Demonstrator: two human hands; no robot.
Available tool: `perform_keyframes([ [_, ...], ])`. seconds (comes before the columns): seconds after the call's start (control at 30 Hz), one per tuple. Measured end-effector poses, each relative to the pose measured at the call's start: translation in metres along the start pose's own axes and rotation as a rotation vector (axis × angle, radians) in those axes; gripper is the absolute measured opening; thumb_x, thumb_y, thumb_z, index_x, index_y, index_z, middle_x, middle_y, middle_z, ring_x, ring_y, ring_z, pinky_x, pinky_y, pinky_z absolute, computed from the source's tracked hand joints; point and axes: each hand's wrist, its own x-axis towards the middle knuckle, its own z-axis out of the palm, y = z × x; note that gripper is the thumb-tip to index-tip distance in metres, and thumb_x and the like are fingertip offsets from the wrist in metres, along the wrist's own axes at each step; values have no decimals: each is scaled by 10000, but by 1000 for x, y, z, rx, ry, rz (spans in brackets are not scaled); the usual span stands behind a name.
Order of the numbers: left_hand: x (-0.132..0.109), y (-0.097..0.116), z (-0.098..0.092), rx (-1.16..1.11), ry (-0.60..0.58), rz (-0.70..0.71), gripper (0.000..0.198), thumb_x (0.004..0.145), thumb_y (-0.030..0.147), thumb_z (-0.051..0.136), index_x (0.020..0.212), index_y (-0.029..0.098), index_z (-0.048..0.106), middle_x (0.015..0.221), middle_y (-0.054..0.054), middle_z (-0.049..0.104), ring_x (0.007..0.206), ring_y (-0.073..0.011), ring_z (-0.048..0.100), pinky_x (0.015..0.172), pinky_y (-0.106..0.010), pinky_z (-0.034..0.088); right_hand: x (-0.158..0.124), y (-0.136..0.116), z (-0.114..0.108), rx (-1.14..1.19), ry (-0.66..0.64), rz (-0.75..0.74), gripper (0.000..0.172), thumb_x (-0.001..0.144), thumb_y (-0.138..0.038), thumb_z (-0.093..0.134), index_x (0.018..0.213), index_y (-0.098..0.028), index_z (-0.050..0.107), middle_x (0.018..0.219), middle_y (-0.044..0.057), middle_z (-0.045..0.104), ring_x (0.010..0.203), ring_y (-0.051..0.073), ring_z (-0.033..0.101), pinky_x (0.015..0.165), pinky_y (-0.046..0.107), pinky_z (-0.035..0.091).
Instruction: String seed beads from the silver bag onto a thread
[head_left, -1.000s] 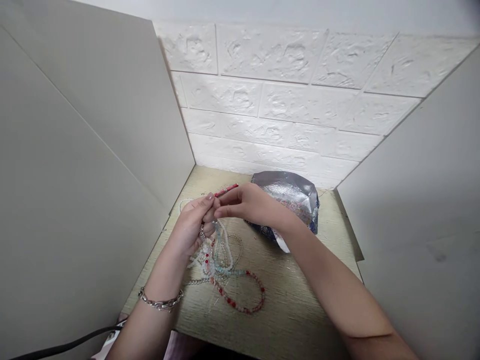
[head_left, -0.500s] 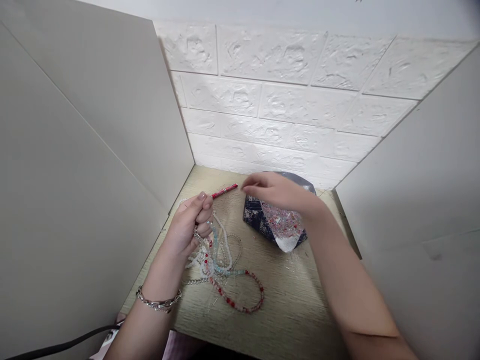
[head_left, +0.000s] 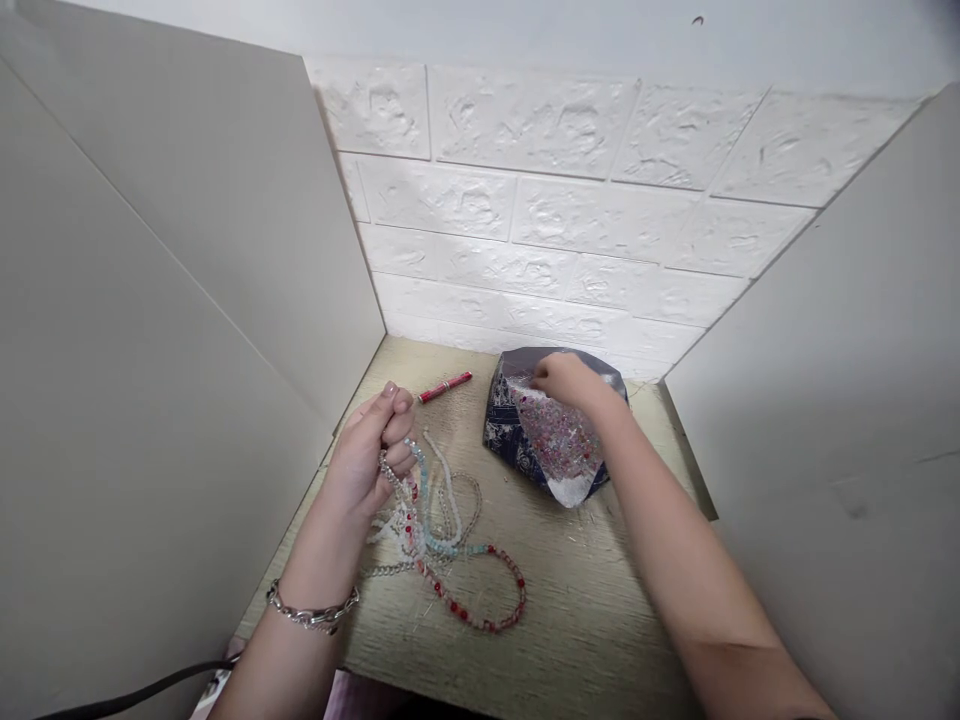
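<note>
My left hand [head_left: 373,445] is closed around strands of a beaded string [head_left: 459,610], which trails below it onto the table in a loop of red, pink, pale blue and clear beads. White and silver strands [head_left: 448,490] lie tangled under and beside it. At the right, my right hand [head_left: 562,380] reaches over the dark blue patterned bag [head_left: 514,440], its fingers bent together at the upper edge of many small pink and red beads [head_left: 561,440] on a pale lining. Whether those fingertips hold a bead cannot be made out.
A red pen-like stick [head_left: 445,387] lies on the wooden table [head_left: 585,620] between my hands. Grey panels [head_left: 187,250] stand at left and right, and a white brick-pattern wall [head_left: 487,200] rises behind. A black cable [head_left: 142,688] runs in at the lower left.
My right hand has moved right and down, from beside the bag's left edge to over the beads, its fingers now curled. My left hand keeps hold of the strands.
</note>
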Motion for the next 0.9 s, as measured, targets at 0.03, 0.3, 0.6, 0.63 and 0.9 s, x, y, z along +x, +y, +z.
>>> perform_keyframes([
  [0.03,0,0,0,-1,1,2,259,788,362,497,618,189,406,445,113,123,330,-27,37,250,-107,161,-4,1,-10,56,6,-12,188,752,-255,504,715,-136,645,670,59,635,555,105,556,508,219,385],
  [0.3,0,0,2,15,17,-20,270,781,371,504,614,186,399,430,113,144,317,-22,58,248,-102,159,-31,-35,-98,722,348,-244,290,829,-355,441,738,-115,574,711,62,624,604,80,582,584,200,472],
  [0.6,-1,0,2,17,31,-29,266,756,375,539,617,182,420,426,115,150,314,-17,64,246,-98,162,-4,-80,-104,-43,-52,-168,483,737,-568,463,658,-117,618,621,90,603,617,181,584,626,322,448],
  [0.63,-1,0,2,15,30,-29,267,755,377,541,617,181,422,426,115,151,315,-17,62,246,-98,160,-5,-77,-92,-132,-102,-120,506,705,-600,476,663,-119,627,602,93,596,627,200,584,627,336,443],
  [0.9,-2,1,2,9,37,-39,272,745,384,556,612,180,435,427,114,139,313,-16,67,243,-100,168,-12,-46,-24,-96,-421,-87,265,611,-422,625,659,-162,645,623,30,611,538,138,558,472,243,395],
])
